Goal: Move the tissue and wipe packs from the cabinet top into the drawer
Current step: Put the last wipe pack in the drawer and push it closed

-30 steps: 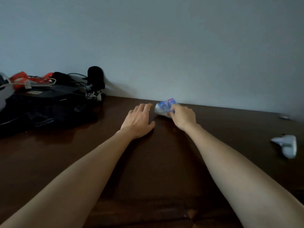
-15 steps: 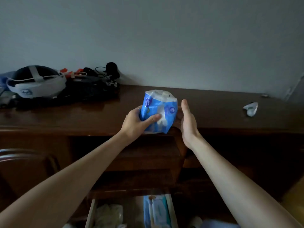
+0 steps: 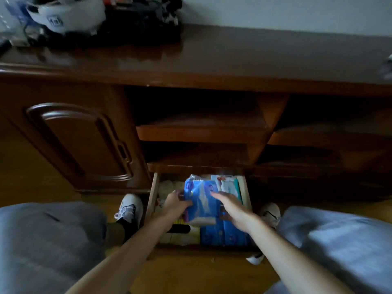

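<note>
glossy wood cabinet (image 3: 212, 60) | left hand (image 3: 175, 203) grips crinkly blue pack (image 3: 199, 200) | right hand (image 3: 230, 205) flat on it

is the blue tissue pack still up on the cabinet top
No, the tissue pack is down over the open drawer, gripped by the left hand with the right hand resting on it.

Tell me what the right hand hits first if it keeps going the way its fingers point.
Probably the blue tissue pack: the right hand points up-left with fingertips at or on it, while the left hand grips its other side. Depth is unclear.
</note>
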Tool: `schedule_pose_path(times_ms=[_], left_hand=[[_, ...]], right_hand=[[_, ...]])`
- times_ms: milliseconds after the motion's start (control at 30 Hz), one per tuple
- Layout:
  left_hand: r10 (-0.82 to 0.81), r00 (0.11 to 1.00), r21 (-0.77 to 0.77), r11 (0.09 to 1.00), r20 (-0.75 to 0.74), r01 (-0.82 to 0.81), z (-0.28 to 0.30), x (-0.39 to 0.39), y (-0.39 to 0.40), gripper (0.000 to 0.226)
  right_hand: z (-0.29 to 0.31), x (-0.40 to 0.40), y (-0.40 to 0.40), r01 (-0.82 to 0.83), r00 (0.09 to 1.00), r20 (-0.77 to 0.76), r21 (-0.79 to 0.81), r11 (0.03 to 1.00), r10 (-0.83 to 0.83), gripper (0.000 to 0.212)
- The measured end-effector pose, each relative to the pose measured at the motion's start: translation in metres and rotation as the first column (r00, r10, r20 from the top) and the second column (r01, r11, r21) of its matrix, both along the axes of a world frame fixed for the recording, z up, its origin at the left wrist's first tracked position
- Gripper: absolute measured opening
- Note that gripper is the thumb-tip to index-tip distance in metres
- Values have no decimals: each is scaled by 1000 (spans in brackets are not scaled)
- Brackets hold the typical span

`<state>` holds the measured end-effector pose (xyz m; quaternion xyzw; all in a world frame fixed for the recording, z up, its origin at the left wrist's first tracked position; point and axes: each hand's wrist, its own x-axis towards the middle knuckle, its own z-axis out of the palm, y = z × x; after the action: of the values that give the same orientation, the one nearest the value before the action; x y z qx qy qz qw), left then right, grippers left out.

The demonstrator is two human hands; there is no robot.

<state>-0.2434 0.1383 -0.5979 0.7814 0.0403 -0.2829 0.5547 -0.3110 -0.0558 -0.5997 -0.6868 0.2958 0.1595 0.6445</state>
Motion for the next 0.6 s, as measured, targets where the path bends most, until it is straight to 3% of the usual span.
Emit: schedule_pose_path(times_ms=[100, 267, 333, 400, 500, 600], left_hand=[[-67, 997, 59, 996, 49, 64, -44, -3, 7, 33], [-74, 990, 24, 997, 119, 71, -82, 13, 7, 40], [41, 996, -6, 999, 77, -41, -93, 22, 6, 33], [118, 982, 67, 989, 144, -129, -103, 31, 12, 26], [32, 964, 260, 960, 263, -103, -116, 42, 33, 30], [-86, 939, 371, 927, 332, -47, -130, 44, 50, 35]], right_hand=[[-35, -4, 1, -98, 993, -68, 33, 995, 100, 34], [-71, 16, 4, -71, 986, -141, 93, 993, 83, 41], [-81, 34, 3, -3, 989, -145, -25, 1000, 0, 44], [-92, 53, -4, 85, 986, -117, -241, 967, -116, 42], [-110, 76, -21, 79, 985, -97, -485, 871, -143, 48], [-125, 96, -24, -52, 977, -197, -565, 824, -74, 61]])
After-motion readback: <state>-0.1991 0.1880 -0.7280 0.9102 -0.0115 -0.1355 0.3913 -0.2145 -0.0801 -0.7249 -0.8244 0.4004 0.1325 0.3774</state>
